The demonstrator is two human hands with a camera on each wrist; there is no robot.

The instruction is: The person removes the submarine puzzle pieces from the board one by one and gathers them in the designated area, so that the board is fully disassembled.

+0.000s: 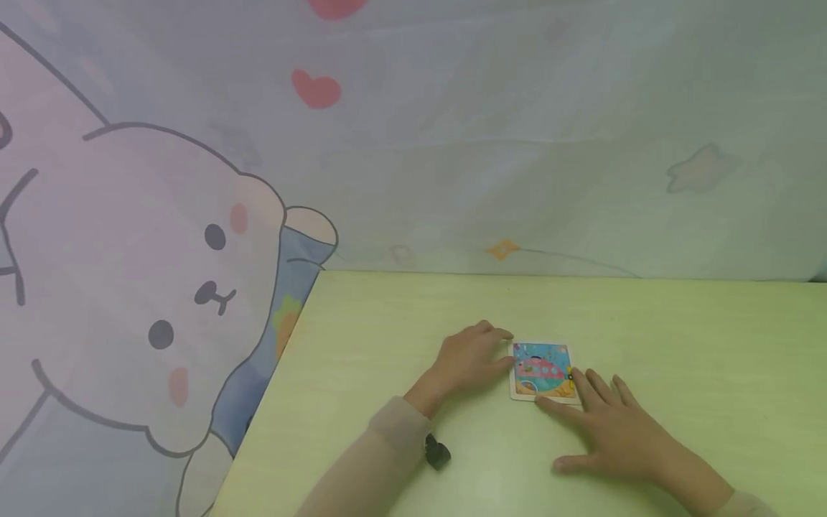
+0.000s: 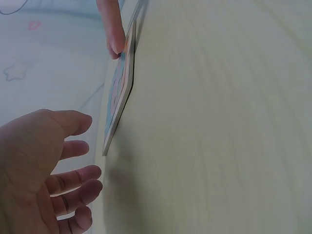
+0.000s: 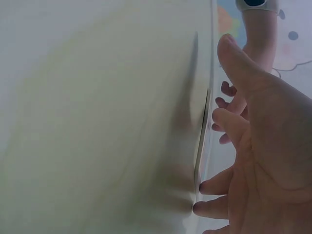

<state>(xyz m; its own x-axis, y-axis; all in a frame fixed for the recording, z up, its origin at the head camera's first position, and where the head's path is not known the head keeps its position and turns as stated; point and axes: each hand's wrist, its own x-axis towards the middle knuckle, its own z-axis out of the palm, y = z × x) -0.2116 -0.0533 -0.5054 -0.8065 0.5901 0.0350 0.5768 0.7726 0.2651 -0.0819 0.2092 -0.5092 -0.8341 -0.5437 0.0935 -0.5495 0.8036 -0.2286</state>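
A small square picture board (image 1: 541, 370) with a pale rim lies flat on the table, showing a pink submarine-like shape on blue water. At its left side is my left hand (image 1: 470, 359), thumb and forefinger by the edge; the left wrist view has this hand (image 2: 44, 170) loosely bent and just apart from the board (image 2: 119, 92). My right hand (image 1: 614, 431) is spread at the board's lower right corner. Its fingertips touch the right and near edges, and nothing is gripped. Edge-on in the right wrist view, the board (image 3: 201, 141) meets the right hand's fingertips (image 3: 207, 187).
The pale yellow-green table (image 1: 698, 345) stretches far to the right. Behind it hangs a cloth (image 1: 517, 143) printed with hearts and stars, and a large cartoon bear (image 1: 148, 273) fills the left. A small black object (image 1: 437, 452) is beside the left sleeve.
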